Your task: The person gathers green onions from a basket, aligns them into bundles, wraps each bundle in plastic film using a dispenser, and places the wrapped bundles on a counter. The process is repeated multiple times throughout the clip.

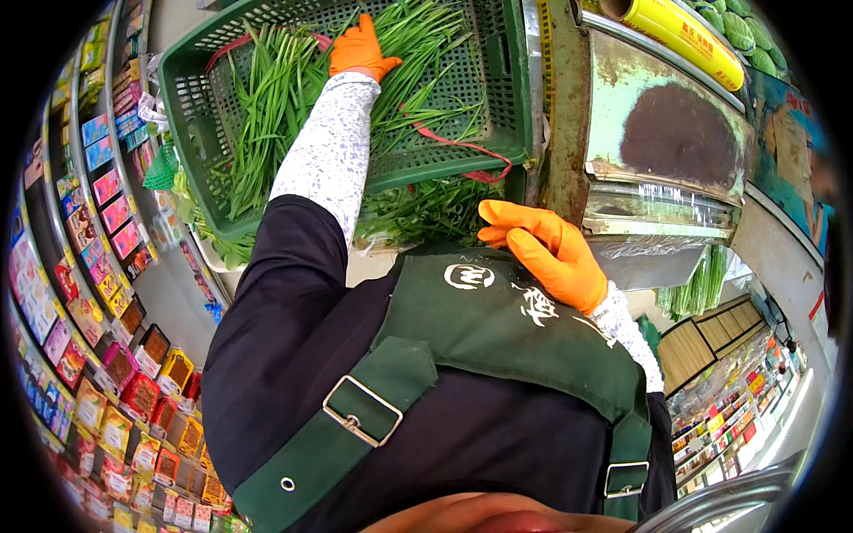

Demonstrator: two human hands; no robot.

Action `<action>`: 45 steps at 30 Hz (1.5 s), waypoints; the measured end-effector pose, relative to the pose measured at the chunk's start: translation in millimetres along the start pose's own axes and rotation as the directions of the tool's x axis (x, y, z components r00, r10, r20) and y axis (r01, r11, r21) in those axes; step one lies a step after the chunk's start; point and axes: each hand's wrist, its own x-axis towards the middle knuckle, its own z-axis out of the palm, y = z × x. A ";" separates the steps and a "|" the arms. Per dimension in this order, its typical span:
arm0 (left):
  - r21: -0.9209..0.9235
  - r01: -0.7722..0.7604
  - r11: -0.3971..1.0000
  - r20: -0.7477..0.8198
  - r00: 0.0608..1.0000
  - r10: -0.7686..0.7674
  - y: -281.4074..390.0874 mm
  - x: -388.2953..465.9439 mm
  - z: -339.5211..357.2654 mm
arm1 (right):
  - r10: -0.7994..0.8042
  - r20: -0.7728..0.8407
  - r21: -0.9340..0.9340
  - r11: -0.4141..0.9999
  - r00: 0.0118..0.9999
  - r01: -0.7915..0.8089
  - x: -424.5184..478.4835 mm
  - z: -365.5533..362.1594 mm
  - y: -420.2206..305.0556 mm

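My left hand (363, 50), in an orange rubber glove, reaches into a green plastic crate (193, 143) at the top. Its index finger and thumb are spread, with nothing seen between them; the other fingers are partly hidden. Long green leaves, like garlic chives, lie on both sides of it, one bunch (266, 120) to the left and another (423, 40) to the right. Red bands (460, 141) lie among the leaves and trail over the crate's near rim. My right hand (556, 253), gloved too, hovers empty in front of my green apron (480, 326), fingers apart.
More cut greens (426, 210) lie below the crate's near side. To the right stands a rusty, pale green metal stand (666, 126) with a yellow roll of film (680, 33) on top. Shelves of packaged goods (113, 193) line the left. Cabbages (736, 30) sit at the upper right.
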 end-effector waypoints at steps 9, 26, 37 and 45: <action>-0.749 0.546 0.375 0.612 0.788 0.074 -69.3 21.0 -12.8 | -0.052 0.011 0.047 0.998 0.999 0.052 2.9 -12.9 0.2; -0.642 0.748 -0.166 0.752 0.657 0.053 -54.5 0.0 -33.5 | -0.040 0.043 0.063 0.997 0.998 0.037 4.5 -16.4 -4.9; -0.808 0.266 0.526 0.413 0.892 0.183 -69.4 -1.0 -24.2 | -0.024 0.042 0.028 0.999 0.999 0.023 -0.6 -13.5 -9.4; -0.922 0.286 0.260 0.354 0.894 0.275 -41.3 -43.0 -118.5 | -0.087 0.082 -0.060 0.994 0.993 0.092 3.2 -7.7 -13.8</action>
